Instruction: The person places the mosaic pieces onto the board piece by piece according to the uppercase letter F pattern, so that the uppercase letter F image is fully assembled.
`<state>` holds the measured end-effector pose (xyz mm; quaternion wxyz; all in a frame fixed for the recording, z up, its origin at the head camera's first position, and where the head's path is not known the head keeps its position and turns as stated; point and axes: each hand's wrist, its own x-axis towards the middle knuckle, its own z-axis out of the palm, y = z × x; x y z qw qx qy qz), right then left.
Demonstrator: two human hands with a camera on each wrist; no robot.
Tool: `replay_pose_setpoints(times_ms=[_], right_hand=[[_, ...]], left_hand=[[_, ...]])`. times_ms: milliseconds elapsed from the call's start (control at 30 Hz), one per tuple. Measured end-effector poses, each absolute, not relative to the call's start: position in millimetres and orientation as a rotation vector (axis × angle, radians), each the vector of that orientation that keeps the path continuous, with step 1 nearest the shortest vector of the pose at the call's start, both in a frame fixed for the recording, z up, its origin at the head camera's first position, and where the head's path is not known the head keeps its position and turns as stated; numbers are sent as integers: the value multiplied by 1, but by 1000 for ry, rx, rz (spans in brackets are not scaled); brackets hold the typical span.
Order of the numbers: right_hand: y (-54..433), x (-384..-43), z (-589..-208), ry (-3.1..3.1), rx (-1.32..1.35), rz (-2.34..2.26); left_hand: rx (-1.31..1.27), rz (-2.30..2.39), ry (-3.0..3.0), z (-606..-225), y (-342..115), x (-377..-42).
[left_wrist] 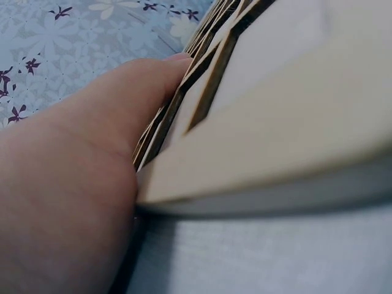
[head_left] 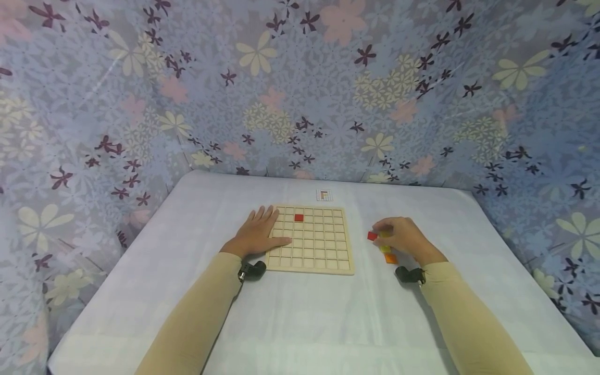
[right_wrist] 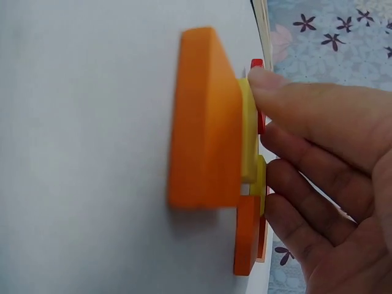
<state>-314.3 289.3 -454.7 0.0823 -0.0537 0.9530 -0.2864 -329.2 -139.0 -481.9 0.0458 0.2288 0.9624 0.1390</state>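
Note:
My left hand (head_left: 257,229) lies with fingers spread over the left edge of a wooden grid board (head_left: 349,239), its thumb reaching across the squares. In the left wrist view the thumb (left_wrist: 153,79) rests along the board's raised frame (left_wrist: 263,147). One red square tile (head_left: 299,217) sits in a cell near the board's far side. Right of the board, my right hand (head_left: 400,238) pinches another red tile (head_left: 372,236) between thumb and fingers. Yellow tiles (right_wrist: 249,135) and orange tiles (right_wrist: 205,122) lie on the table beside that hand, partly hidden by it in the head view.
A small printed card (head_left: 324,195) with a coloured grid lies beyond the board. The table (head_left: 300,323) has a white cover, and a flowered cloth (head_left: 300,94) hangs behind it and at both sides. Each wrist wears a dark camera (head_left: 253,271).

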Motion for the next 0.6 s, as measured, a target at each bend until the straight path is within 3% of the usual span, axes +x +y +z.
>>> replay_pose_setpoints(times_ms=[600], right_hand=[[288, -308, -460, 2938, -245, -801]], left_hand=[[697, 435, 2936, -484, -139, -330]])
